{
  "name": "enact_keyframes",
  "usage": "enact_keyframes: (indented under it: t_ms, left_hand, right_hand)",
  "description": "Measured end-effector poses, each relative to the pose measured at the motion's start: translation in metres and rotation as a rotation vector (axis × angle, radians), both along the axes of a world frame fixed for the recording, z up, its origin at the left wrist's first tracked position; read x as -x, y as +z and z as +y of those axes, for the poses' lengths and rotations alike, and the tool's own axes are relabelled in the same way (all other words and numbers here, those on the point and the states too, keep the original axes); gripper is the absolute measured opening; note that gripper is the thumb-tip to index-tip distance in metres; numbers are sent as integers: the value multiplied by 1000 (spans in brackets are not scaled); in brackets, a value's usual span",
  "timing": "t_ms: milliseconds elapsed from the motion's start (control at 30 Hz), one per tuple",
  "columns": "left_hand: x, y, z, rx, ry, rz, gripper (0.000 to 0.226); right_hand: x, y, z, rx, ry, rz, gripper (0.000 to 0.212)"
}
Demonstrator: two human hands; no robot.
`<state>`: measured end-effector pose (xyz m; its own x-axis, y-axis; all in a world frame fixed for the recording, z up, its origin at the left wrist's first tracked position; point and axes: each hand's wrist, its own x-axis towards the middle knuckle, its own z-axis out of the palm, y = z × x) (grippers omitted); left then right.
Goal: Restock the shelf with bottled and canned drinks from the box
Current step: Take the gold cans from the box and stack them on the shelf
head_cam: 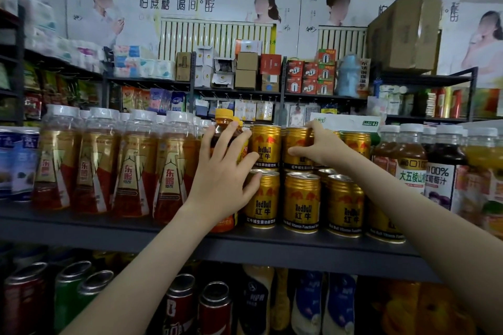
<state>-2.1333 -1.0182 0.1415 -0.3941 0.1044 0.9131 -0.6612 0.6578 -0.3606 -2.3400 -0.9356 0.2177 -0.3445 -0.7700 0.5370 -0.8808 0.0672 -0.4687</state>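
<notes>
Gold Red Bull cans stand in two stacked layers on the grey shelf (136,228). My right hand (317,145) grips an upper-layer gold can (296,148), thumb in front and fingers over its top. Beside it stands another upper can (265,145). My left hand (226,171) is spread with straight fingers against a yellow-capped dark tea bottle (224,124) and touches the lower front can (262,198). The box is out of view.
Gold-and-red labelled bottles with white caps (133,163) fill the shelf to the left, juice bottles (411,160) to the right. Cans and bottles (212,304) sit on the shelf below. Behind are racks of boxes and tissue packs, with a large carton (402,32) up high.
</notes>
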Motion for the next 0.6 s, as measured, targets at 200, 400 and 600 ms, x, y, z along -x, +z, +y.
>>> enact_keyframes:
  t_ms: [200,400,600]
  left_hand:
    - [4,-6,7,-34,39,83,27]
    - [24,-28,48,-86,-52,155,30]
    - [73,-88,155,-263,-408,-18,43]
  right_hand:
    - [-8,-7,0,-10,-135,127,83]
    - [-24,-24,48,244,-237,463,64]
    - [-12,-92,169,371,-231,578,43]
